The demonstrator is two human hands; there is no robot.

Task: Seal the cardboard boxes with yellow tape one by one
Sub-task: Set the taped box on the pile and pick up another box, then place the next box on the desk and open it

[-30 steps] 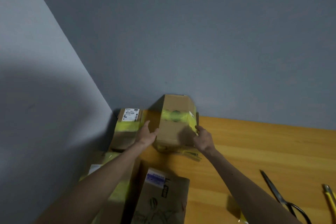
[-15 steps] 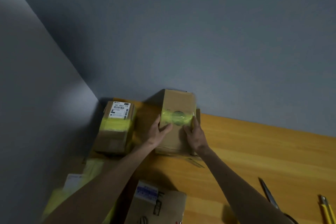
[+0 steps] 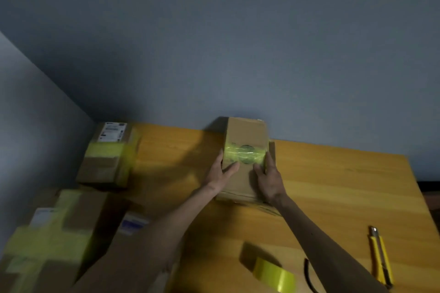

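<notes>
Fingers of the left hand are lying along the left side of the cardboard box while the thumb is crossing onto its top, so the hand is clasping that edge. The right hand is gripping the opposite edge in the same way, its fingers pressing the end of the one yellow tape strip banding the box. This box is standing at the far edge of the table, by the wall.

Three more boxes are sitting at the left, blurred: a white-labelled box, a tape-crossed box and a blue-labelled box under the left forearm. One tape roll, one black handle loop and one yellow utility knife are lying near the right forearm.
</notes>
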